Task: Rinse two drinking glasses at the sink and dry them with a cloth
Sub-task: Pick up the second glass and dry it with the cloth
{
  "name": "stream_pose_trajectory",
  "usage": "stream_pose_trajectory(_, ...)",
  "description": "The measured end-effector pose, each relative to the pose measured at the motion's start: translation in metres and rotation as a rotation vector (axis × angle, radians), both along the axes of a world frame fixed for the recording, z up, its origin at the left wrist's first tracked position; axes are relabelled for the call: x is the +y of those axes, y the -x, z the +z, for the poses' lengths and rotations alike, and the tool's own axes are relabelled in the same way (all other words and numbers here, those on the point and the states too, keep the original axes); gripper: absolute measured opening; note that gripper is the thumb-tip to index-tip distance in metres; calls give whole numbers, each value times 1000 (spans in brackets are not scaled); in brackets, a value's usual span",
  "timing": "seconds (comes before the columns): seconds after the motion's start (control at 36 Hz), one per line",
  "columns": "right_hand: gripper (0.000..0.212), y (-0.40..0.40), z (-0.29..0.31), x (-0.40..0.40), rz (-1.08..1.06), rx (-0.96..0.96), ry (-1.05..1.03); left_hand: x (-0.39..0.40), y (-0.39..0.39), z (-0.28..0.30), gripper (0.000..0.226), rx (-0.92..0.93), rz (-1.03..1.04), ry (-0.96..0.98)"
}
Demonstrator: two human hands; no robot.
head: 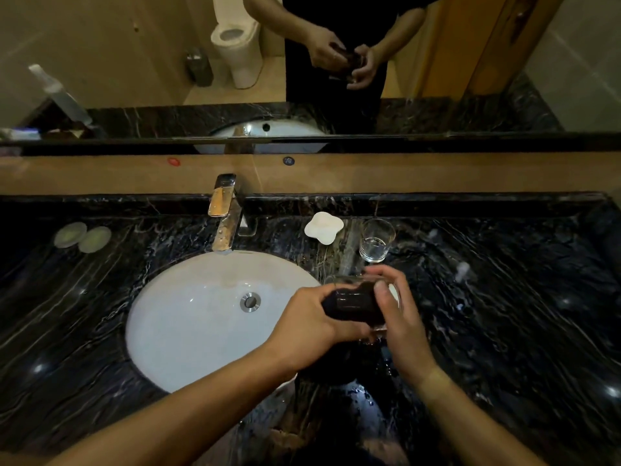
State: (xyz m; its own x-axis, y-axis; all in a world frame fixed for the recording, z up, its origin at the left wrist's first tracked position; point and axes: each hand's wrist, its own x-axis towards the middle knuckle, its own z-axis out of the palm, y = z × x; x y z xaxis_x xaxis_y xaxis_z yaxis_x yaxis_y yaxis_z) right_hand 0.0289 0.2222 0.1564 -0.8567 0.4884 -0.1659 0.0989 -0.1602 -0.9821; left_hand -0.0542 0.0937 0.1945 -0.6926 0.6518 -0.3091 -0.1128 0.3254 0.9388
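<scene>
Just right of the white sink (188,331), above the dark marble counter, both my hands meet around a clear drinking glass (393,294). My right hand (398,317) grips the glass from the right side. My left hand (312,326) holds a dark cloth (353,304) pressed onto and partly into the glass, which hides most of it. A second clear glass (375,240) stands upright on the counter behind my hands, apart from them.
A metal faucet (226,216) stands behind the basin, with no water running. A white soap dish (323,227) sits left of the standing glass. Two pale round pads (82,235) lie at the far left. A mirror runs along the back wall.
</scene>
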Motion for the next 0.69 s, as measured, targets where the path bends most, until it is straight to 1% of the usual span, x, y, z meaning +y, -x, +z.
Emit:
stream_pose_trajectory(0.06,37,2,0,-1,-40,-24,11,-1,-4,-2,43,35,-24,14)
stream_pose_trajectory(0.08,39,3,1,-2,-46,-61,39,-2,-6,-5,44,95,-49,39)
stream_pose_trajectory(0.11,39,3,2,-2,-47,-101,82,-4,-7,-9,46,199,-92,74)
stream_pose_trajectory(0.14,39,3,2,-1,-43,-142,141,-6,-8,-14,49,353,-151,109)
stream_pose_trajectory(0.19,42,1,2,4,-2,-264,301,-13,-8,-22,49,746,-289,139)
stream_pose_trajectory(0.22,45,0,4,8,47,-336,382,-16,-7,-25,48,919,-370,135)
stream_pose_trajectory(0.25,48,-2,5,12,120,-401,454,-20,-5,-27,47,1035,-458,123)
stream_pose_trajectory(0.33,48,-3,11,22,341,-547,601,-28,10,-30,35,1264,-703,43)
stream_pose_trajectory(0.39,52,-3,13,24,444,-597,604,-30,20,-32,29,1421,-800,15)
stream_pose_trajectory(0.42,54,-3,13,25,475,-605,575,-30,23,-34,29,1454,-819,14)
stream_pose_trajectory(0.44,56,-3,12,25,481,-599,524,-29,25,-35,29,1428,-822,29)
stream_pose_trajectory(0.5,57,-1,5,23,410,-543,321,-27,24,-33,31,1258,-778,77)
stream_pose_trajectory(0.56,47,-1,0,22,285,-391,53,-25,22,-30,30,1060,-668,114)
stream_pose_trajectory(0.58,45,-1,-1,23,299,-301,-71,-23,22,-29,28,979,-610,140)
stream_pose_trajectory(0.61,55,-2,0,24,401,-231,-172,-22,21,-27,28,897,-564,170)
stream_pose_trajectory(0.64,75,-3,1,25,541,-215,-260,-21,22,-26,30,817,-527,195)
stream_pose_trajectory(0.67,96,-4,1,26,658,-253,-381,-20,22,-25,34,750,-499,216)
stream_pose_trajectory(0.69,109,-4,-1,27,719,-302,-558,-19,22,-25,36,708,-486,240)
